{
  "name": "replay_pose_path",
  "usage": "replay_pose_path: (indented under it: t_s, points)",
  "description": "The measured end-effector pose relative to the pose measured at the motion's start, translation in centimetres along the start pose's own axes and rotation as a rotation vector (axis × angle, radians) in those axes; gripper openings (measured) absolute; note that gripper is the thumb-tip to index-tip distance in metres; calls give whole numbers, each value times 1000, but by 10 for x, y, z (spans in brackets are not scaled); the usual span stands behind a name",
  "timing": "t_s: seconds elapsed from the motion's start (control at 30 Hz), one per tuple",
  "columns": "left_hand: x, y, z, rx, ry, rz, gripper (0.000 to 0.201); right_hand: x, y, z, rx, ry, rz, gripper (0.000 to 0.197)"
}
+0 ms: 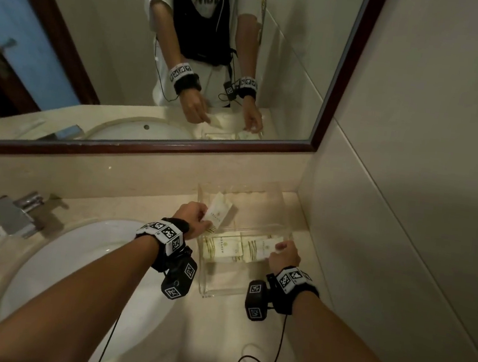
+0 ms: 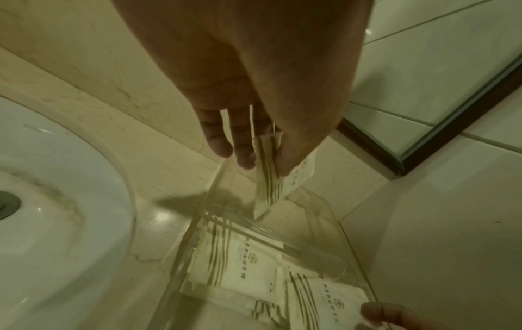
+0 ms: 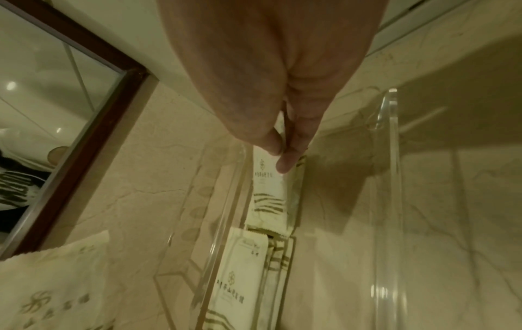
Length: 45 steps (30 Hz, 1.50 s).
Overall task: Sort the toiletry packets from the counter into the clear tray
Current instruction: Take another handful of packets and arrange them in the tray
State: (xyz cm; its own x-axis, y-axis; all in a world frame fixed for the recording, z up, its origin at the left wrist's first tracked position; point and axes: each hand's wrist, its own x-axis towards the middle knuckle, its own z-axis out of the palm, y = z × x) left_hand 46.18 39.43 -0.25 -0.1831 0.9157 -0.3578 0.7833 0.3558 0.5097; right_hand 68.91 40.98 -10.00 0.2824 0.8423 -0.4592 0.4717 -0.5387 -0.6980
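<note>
Head view and two wrist views of a beige marble counter carrying a clear rectangular acrylic tray, which stands in the counter's far right corner, close to the tiled side wall and just right of the white oval sink basin. The left hand pinches a cream toiletry packet with olive stripes and a small printed emblem between thumb and fingers; this held packet hangs tilted over the tray's far half, its lower end inside the tray's outline, and whether it touches the tray floor cannot be told. The right hand pinches the right-hand edge of a second cream striped packet lying in the tray's middle band; the right wrist view shows thumb and fingertip closed on it. A third cream striped packet lies flat in the tray directly beside the second, on its left, their short ends nearly touching. The tray's near part shows only the counter through its clear floor. A chrome faucet stands at the sink's far left rim, and a dark wood-framed mirror hangs above the counter's back edge, reflecting both hands.
</note>
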Motion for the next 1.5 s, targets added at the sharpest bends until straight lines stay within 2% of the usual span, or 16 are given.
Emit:
replay_pose_path:
  t_s: [0.13,0.47,0.63,0.77,0.87,0.97,1.03,1.13,1.2,1.27,1.37,1.5]
  points:
    - [5,-4,4,-15,-16,-15,24,4,5,4,15,-17,19,30]
    - [15,-11,10,-12,-50,-38,27,13,8,16,31,-45,-41,37]
    - [18,-6,12,-11,-55,-32,25,14,8,15,-37,-8,-73,34]
    - [20,2,12,-20,-66,-4,23,14,4,8,-178,39,-150,29]
    - [22,9,14,-7,-74,19,23,20,-3,2,-208,6,-226,24]
    - [22,17,18,10,-72,45,22,22,-14,1,-73,-85,-276,20]
    - [22,22,20,10,-93,59,20,18,-25,0,37,-138,-289,25]
    - [21,29,21,36,-129,85,9,11,-41,-3,138,-239,-347,47]
    - [21,31,21,46,-154,91,17,6,-46,-4,167,-320,-402,62]
    - [20,32,20,51,-181,94,35,2,-49,-3,200,-360,-420,69]
    - [18,33,20,59,-210,112,40,2,-50,1,230,-367,-437,56]
    - [12,33,18,48,-236,127,29,-1,-49,1,202,-364,-498,27]
